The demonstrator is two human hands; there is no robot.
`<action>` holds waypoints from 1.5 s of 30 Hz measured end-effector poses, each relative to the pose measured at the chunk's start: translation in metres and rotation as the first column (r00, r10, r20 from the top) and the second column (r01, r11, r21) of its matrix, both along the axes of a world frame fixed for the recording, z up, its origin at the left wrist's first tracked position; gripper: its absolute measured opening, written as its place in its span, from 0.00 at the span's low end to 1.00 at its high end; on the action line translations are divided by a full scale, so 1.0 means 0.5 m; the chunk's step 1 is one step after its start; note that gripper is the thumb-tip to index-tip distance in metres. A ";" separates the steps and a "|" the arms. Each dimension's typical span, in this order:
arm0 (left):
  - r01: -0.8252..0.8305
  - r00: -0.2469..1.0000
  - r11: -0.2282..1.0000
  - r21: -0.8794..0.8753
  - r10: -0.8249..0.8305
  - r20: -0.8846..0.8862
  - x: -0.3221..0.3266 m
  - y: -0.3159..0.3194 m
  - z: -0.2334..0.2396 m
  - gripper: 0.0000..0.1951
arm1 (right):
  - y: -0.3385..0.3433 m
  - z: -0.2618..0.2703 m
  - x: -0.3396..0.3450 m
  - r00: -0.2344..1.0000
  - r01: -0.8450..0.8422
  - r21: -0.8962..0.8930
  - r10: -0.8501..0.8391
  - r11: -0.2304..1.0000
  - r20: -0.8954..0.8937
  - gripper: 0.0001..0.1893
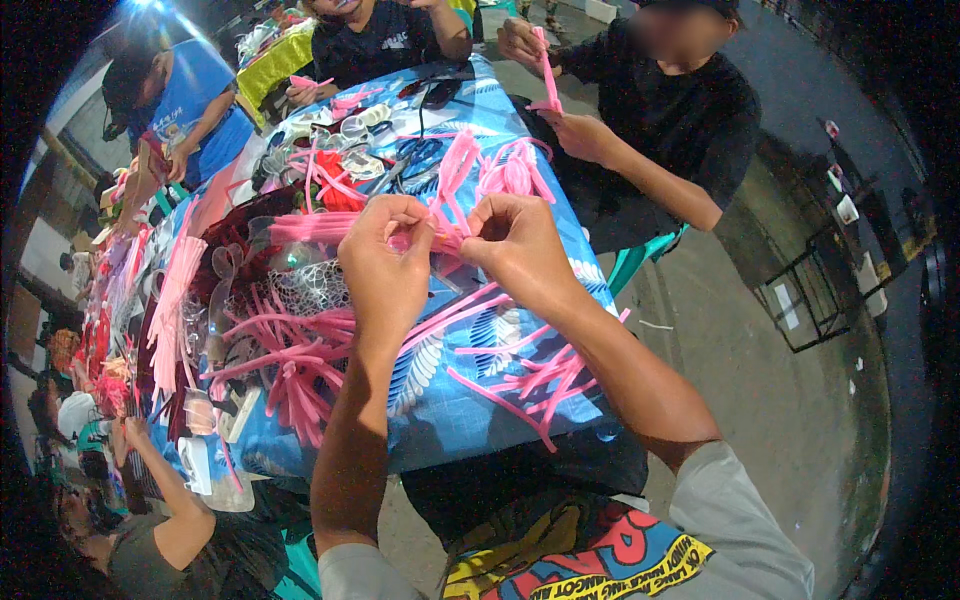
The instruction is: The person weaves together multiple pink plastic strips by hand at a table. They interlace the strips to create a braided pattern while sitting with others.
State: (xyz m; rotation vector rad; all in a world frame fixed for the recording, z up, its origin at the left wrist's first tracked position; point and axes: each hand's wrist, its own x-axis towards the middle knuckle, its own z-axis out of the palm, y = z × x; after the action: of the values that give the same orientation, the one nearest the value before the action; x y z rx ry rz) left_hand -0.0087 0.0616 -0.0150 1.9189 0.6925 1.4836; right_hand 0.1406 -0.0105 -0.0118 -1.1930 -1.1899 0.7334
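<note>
My left hand (386, 259) and my right hand (517, 240) meet above the table, thumbs and forefingers pinching pink pipe cleaners (448, 238) between them. Folded pink loops (457, 166) rise just beyond my fingertips. A straight pink bundle (311, 227) lies behind my left hand; whether it joins the held piece cannot be told. Another looped pink bunch (514, 172) rests beyond my right hand. Below my left hand is a tied pink cluster (300, 397), and loose bent pink pieces (547, 382) lie under my right forearm.
A blue patterned tablecloth (450, 427) covers the table. Pale pink bundles (176, 307), white netting (311, 289), clear cups (356, 127) and dark-handled tools (412, 161) crowd its left and far parts. Several people sit or stand around; one across at right holds a pink piece (548, 71).
</note>
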 end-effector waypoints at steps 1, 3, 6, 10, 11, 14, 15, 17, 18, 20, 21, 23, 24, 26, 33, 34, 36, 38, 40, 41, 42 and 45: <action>-0.021 0.998 0.998 0.051 0.023 -0.050 0.000 -0.001 0.000 0.07 | 0.003 -0.005 0.000 1.000 0.009 0.008 -0.009 1.000 -0.012 0.05; -0.030 0.993 0.993 0.117 0.043 -0.113 0.006 -0.006 -0.001 0.07 | 0.006 -0.008 0.002 0.999 0.030 0.027 -0.028 0.999 -0.041 0.06; -0.020 0.988 0.990 0.142 0.041 -0.149 0.015 -0.020 0.000 0.08 | 0.006 -0.003 0.004 0.992 0.040 0.067 -0.032 0.997 -0.125 0.07; -0.016 0.987 0.994 0.113 0.034 -0.156 0.019 -0.033 0.005 0.07 | 0.008 -0.002 0.005 0.964 0.037 0.122 -0.003 0.992 -0.266 0.07; -0.013 0.988 0.994 0.104 0.028 -0.153 0.018 -0.034 0.006 0.07 | 0.011 -0.004 0.005 0.957 0.039 0.137 0.002 0.990 -0.290 0.07; -0.015 0.991 0.985 0.171 0.038 -0.132 0.019 -0.026 -0.002 0.08 | 0.021 -0.013 0.011 0.965 0.043 0.127 -0.008 0.991 -0.261 0.06; -0.018 0.991 0.987 0.162 0.039 -0.127 0.019 -0.026 -0.003 0.07 | 0.023 -0.013 0.016 0.961 0.037 0.107 -0.006 0.994 -0.276 0.06; -0.024 0.992 0.989 0.143 0.041 -0.117 0.018 -0.028 -0.003 0.07 | 0.021 -0.006 0.024 0.952 0.023 0.066 -0.002 0.998 -0.306 0.06; 0.006 0.993 0.994 0.105 0.006 -0.119 0.016 -0.027 -0.004 0.07 | 0.018 -0.001 0.022 0.925 -0.013 0.061 0.035 0.998 -0.379 0.05; 0.068 0.991 0.997 0.029 -0.064 -0.118 0.012 -0.026 -0.008 0.07 | 0.011 0.011 0.016 0.849 -0.087 0.062 0.106 0.994 -0.518 0.05; 0.056 0.995 0.997 0.044 -0.052 -0.087 0.013 -0.025 -0.009 0.07 | 0.009 0.012 0.014 0.844 -0.087 0.064 0.108 0.994 -0.526 0.05; 0.032 0.999 0.997 0.074 -0.030 -0.024 0.018 -0.022 -0.009 0.06 | 0.006 0.014 0.010 0.834 -0.089 0.067 0.110 0.994 -0.540 0.04; 0.045 0.999 0.996 0.073 -0.044 -0.014 0.019 -0.022 -0.009 0.07 | 0.005 0.015 0.010 0.846 -0.078 0.072 0.104 0.994 -0.523 0.04; 0.070 0.998 0.995 0.072 -0.070 0.005 0.021 -0.023 -0.006 0.07 | 0.002 0.017 0.010 0.868 -0.057 0.085 0.091 0.995 -0.488 0.04; 0.010 0.999 0.976 0.218 0.001 -0.052 0.021 -0.022 0.000 0.08 | 0.016 -0.001 0.010 0.870 -0.006 0.150 0.079 0.989 -0.486 0.04; -0.015 0.997 0.965 0.260 0.035 -0.074 0.019 -0.020 0.001 0.08 | 0.021 -0.007 0.012 0.875 -0.002 0.144 0.071 0.990 -0.479 0.04; -0.053 0.989 0.941 0.333 0.095 -0.109 0.019 -0.024 0.011 0.08 | 0.020 -0.003 0.012 0.878 -0.001 0.101 0.049 0.995 -0.476 0.05; -0.079 0.980 0.914 0.397 0.143 -0.136 0.018 -0.033 0.021 0.08 | 0.011 0.007 0.016 0.877 -0.005 0.030 0.019 1.000 -0.480 0.05; -0.087 0.976 0.913 0.399 0.159 -0.151 0.017 -0.035 0.021 0.07 | 0.008 0.015 0.013 0.847 -0.043 0.041 0.058 0.998 -0.529 0.06; -0.090 0.973 0.912 0.400 0.166 -0.158 0.018 -0.037 0.022 0.06 | 0.007 0.017 0.012 0.830 -0.060 0.048 0.076 0.997 -0.552 0.06; -0.096 0.970 0.911 0.400 0.176 -0.166 0.018 -0.037 0.022 0.06 | 0.008 0.016 0.013 0.831 -0.051 0.055 0.073 0.997 -0.552 0.06; -0.121 0.957 0.903 0.413 0.217 -0.192 0.017 -0.039 0.023 0.05 | 0.012 0.009 0.014 0.827 -0.033 0.068 0.065 0.997 -0.559 0.05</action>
State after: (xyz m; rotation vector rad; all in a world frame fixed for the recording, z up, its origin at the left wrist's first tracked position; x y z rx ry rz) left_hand -0.0002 0.0423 -0.0035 2.4281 0.7188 1.6168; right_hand 0.1477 -0.0046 -0.0071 -0.8123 -0.7377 1.0005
